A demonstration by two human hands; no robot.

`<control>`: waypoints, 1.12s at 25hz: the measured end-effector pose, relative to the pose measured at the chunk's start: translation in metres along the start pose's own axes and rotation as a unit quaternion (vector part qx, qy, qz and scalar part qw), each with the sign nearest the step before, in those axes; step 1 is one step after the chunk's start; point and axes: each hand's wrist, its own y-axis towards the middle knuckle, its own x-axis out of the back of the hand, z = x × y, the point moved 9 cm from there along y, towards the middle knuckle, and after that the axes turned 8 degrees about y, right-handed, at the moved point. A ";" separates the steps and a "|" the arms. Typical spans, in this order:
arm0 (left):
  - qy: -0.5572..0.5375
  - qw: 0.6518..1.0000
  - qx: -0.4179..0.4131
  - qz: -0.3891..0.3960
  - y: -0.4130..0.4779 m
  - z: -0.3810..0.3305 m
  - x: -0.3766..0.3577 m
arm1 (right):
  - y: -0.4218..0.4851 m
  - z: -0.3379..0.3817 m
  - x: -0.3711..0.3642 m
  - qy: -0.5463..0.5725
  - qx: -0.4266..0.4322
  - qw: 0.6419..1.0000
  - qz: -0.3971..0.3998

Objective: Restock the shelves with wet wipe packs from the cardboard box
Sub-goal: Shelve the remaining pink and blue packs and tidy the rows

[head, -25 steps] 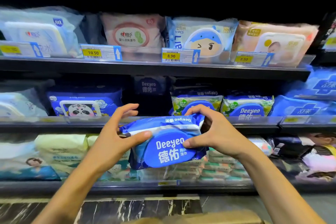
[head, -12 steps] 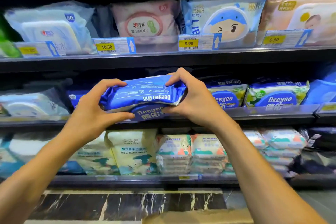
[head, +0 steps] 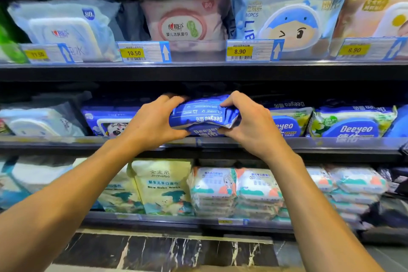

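Note:
A blue Deeyeo wet wipe pack [head: 204, 115] sits between both hands at the front of the middle shelf [head: 331, 144], in the gap between the panda pack and the green Deeyeo packs. My left hand [head: 154, 121] grips its left end. My right hand [head: 249, 121] grips its right end, fingers curled over the top. The pack is tipped so its top edge faces me, the printed name upside down. The cardboard box is out of view.
A blue panda pack [head: 108, 120] lies left of the gap; green-and-blue Deeyeo packs [head: 353, 123] stand to the right. The upper shelf holds large packs behind price tags [head: 143, 52]. The lower shelf carries yellow baby wipes [head: 163, 185] and stacked small packs [head: 236, 190]. Marble plinth below.
Both hands lifted the blue pack from in front of the lower shelves up and forward into the middle shelf's gap, tipping it flat. The camera has come closer to the shelves.

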 end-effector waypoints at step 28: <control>0.056 0.967 0.023 0.249 0.105 0.011 -0.064 | -0.029 -0.024 0.019 -0.046 -0.016 0.999 0.010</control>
